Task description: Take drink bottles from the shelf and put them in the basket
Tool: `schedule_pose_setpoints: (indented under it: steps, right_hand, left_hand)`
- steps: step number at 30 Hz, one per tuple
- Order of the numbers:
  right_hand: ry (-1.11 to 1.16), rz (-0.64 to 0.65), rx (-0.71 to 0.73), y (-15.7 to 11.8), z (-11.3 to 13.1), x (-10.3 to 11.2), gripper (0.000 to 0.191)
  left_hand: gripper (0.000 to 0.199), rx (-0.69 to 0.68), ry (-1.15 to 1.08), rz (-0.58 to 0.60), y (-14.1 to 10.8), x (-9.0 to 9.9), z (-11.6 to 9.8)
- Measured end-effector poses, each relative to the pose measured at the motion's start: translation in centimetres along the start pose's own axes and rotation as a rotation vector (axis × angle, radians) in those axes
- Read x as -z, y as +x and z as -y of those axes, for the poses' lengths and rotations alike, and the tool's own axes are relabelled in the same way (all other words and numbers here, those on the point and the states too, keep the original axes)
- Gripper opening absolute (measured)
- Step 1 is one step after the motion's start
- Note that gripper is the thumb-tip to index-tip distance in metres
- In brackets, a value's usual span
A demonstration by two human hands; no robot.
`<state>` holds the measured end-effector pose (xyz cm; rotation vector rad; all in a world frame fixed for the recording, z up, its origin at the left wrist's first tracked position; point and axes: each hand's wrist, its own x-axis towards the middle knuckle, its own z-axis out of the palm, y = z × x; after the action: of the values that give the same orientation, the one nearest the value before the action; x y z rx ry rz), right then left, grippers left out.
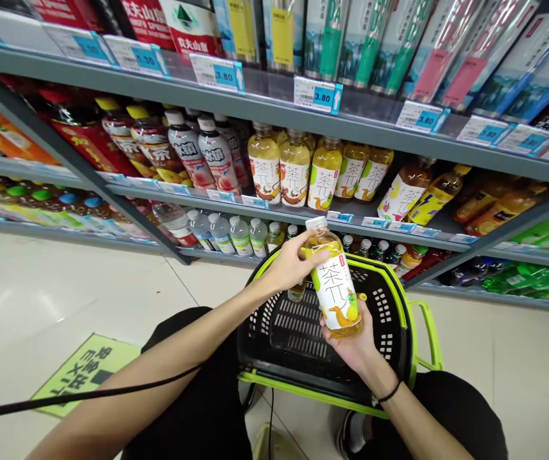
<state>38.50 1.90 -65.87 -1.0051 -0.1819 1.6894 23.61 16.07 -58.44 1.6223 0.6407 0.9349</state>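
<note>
A bottle of tea drink [334, 287] with a white label and white cap is held tilted above a black shopping basket [274, 377] with a lime-green rim. My left hand [293, 262] grips it near the neck, thumb across the front. Below, my right hand [355, 342] wraps round the bottle's base from behind, most of its fingers hidden. Behind the bottle, part of another bottle [296, 292] shows inside the basket. On the middle shelf just beyond stand similar tea bottles [325, 176] with white labels.
Shelves of drinks span the view, with price tags [317, 94] along the upper shelf edge [265, 96]. The basket's green handle [430, 335] sticks out at right. A dark cord [87, 396] crosses my left forearm. A green floor sign [85, 374] lies at left.
</note>
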Motion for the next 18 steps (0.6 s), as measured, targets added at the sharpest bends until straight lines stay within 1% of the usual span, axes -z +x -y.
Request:
schedule_pose_setpoints:
  steps: [3,7,10,14,18]
  right_hand:
    - [0.005,-0.020,-0.001,0.2,-0.1,0.4,0.059]
    - [-0.023,-0.011,-0.015,0.2,-0.2,0.7,0.063]
    - [0.039,-0.027,-0.065,0.0,-0.2,0.5,0.066]
    - [0.117,-0.032,-0.075,-0.2,0.0,0.2,0.065]
    - [0.113,-0.043,-0.092,-0.1,-0.1,0.3,0.067]
  left_hand:
    - [0.071,-0.003,0.049,0.042,-0.6,-0.1,-0.9]
    - [0.067,-0.022,0.156,0.037,-0.9,-0.4,-1.7]
    - [0.064,-0.114,0.268,0.027,-0.9,-0.6,-2.1]
    - [0.054,-0.281,0.395,-0.016,-1.0,-0.7,-2.4]
    - [0.055,-0.374,0.451,-0.055,-1.1,-0.6,-2.0]
